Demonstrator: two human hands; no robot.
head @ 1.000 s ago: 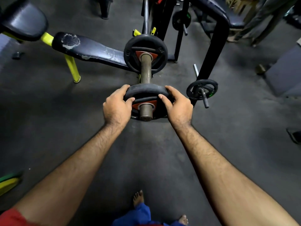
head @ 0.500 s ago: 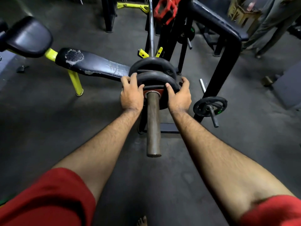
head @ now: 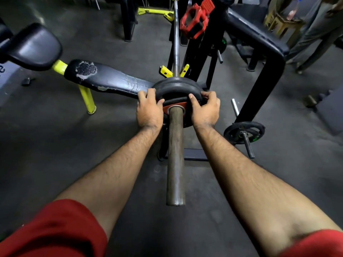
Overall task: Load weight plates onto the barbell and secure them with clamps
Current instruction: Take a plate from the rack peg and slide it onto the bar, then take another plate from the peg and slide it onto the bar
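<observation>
Two black weight plates [head: 176, 85] sit pressed together on the barbell [head: 175, 154] sleeve at its inner end, the near one showing a red hub around the bar. Both hands grip that near plate's rim, the left hand [head: 149, 110] on its left edge and the right hand [head: 205, 108] on its right, fingers curled over it. Beyond, red clamps [head: 194, 21] hang on the black rack [head: 267, 58], a worn bench [head: 109, 80] lies left, and a small loaded dumbbell [head: 244, 133] rests on the floor right.
</observation>
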